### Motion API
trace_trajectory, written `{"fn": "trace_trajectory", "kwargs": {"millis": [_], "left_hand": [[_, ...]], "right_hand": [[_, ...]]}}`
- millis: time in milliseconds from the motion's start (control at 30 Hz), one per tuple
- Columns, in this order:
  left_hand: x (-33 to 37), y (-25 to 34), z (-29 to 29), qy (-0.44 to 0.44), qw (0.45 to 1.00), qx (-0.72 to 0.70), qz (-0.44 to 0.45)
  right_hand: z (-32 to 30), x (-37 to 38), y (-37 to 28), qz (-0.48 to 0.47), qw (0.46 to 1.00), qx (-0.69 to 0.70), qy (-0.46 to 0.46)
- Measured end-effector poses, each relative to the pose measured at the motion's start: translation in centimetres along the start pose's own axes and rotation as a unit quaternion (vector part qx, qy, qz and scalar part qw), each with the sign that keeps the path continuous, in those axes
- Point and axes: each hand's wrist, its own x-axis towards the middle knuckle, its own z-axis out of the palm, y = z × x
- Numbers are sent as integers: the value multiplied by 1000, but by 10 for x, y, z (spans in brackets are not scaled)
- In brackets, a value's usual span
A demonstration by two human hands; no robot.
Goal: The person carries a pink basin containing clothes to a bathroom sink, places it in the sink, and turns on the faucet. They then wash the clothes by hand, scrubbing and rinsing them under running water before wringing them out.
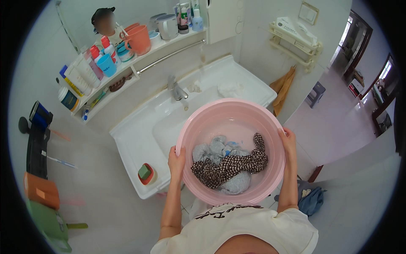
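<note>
I have the pink basin (270,114) up in front of the body, overlapping the near side of the sink (127,146) from this view; I can't tell whether the two touch. The left grip (176,164) pinches its rim at nine o'clock and the right grip (289,143) pinches it at three; the fingers underneath are partly hidden from me.

Inside, a dark patterned cloth (237,166) lies across grey cloth (237,183), mostly toward six o'clock. With the load on the body side, I'd support that edge, keep both wrists at one height and move slowly, so that nothing slides. I can't judge how much water is in there.

Farther out, the tap (178,91) sits toward eleven o'clock, so I'd leave the rim clearance there. Soap (144,171) lies between eight and nine, and a brown towel (283,91) hangs between one and two.
</note>
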Motion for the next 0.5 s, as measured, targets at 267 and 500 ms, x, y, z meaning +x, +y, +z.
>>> {"fn": "trace_trajectory", "kwargs": {"millis": [267,500], "left_hand": [[64,-4,-7,-63,998,24,-10],[112,-19,-6,-110,991,78,-19]], "right_hand": [[35,-7,-44,-13,999,-31,14],[59,-21,-64,29,999,-17,26]]}}
